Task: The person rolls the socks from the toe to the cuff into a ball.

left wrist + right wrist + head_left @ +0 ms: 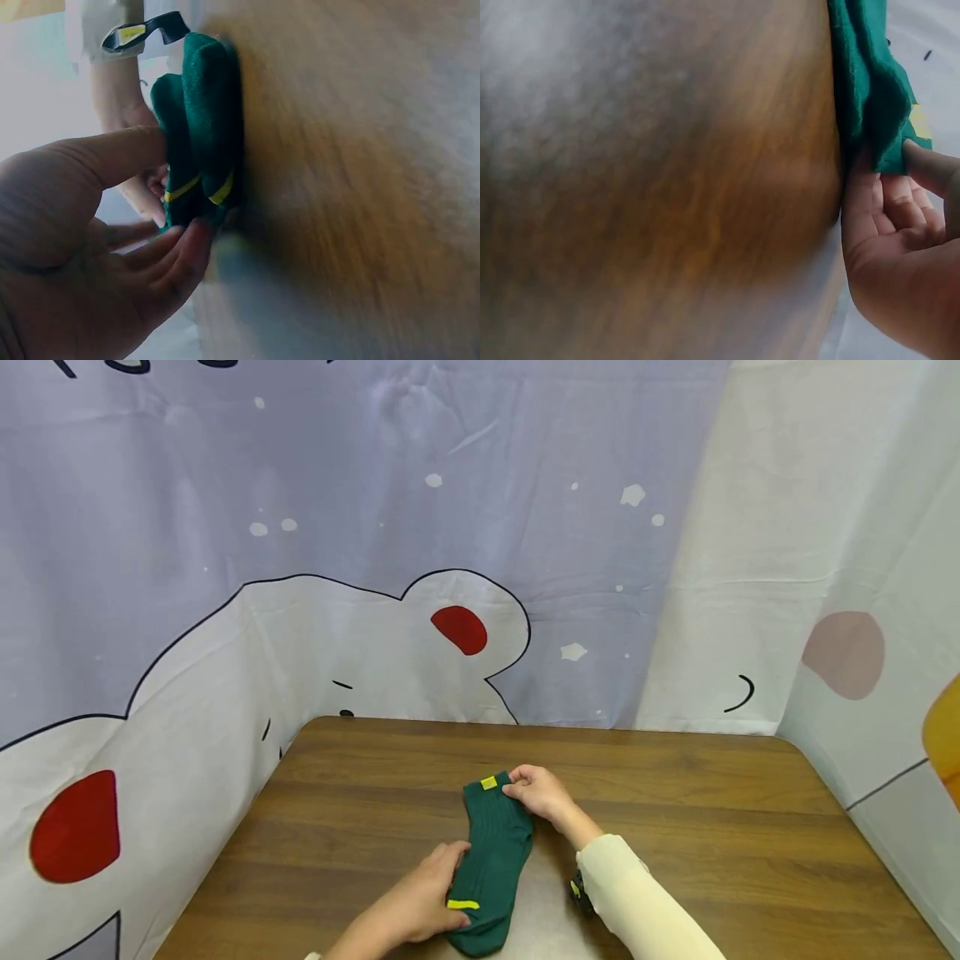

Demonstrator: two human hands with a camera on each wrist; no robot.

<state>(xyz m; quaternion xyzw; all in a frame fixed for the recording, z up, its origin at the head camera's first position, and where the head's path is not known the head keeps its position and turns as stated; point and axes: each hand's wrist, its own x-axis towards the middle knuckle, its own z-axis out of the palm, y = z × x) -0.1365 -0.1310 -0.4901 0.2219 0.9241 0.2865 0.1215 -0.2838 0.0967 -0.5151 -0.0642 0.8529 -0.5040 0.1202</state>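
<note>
On the wooden table point(675, 810), a green sock point(491, 860) is pinched at its near end by the left hand point(420, 906) and at its far cuff by the right hand point(540, 793).

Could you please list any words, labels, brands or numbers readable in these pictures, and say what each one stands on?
No text can be read.
Small yellow tag at the cuff of the dark green ribbed sock: too small to read.
Yellow stripe near the sock's toe: plain, no letters.
Black strokes at the top edge of the printed cloth backdrop: cut off, unreadable.
</note>
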